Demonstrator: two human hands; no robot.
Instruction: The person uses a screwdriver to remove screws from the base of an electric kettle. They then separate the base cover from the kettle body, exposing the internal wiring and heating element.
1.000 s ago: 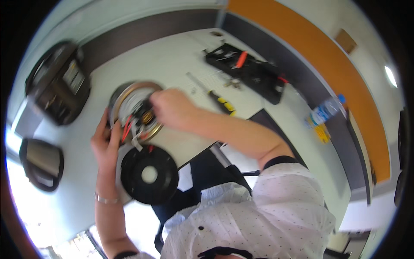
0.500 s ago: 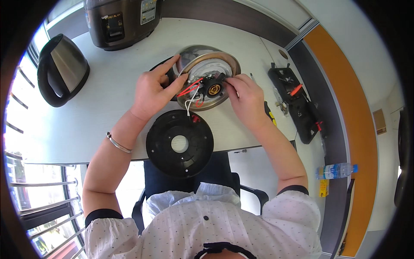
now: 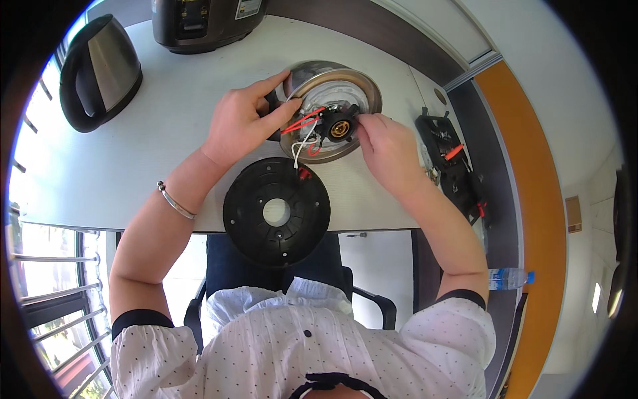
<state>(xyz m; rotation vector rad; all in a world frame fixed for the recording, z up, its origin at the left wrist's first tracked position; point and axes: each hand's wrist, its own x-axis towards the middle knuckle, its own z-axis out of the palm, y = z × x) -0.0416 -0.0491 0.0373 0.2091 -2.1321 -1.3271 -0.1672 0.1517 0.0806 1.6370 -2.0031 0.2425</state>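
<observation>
Kettle base [image 3: 332, 110], a round metal shell lying open-side up on the white table [image 3: 133, 159], holds one black connector block [image 3: 337, 125] with two red wires [image 3: 300, 123] and one white wire [image 3: 302, 143] spilling over its near rim. Left hand [image 3: 242, 123] curls over the shell's left edge, thumb and forefinger pinching the rim. Right hand [image 3: 385, 146] closes its fingertips on the block from the right. One black disc cover [image 3: 276, 211] lies just below both hands' fingers.
</observation>
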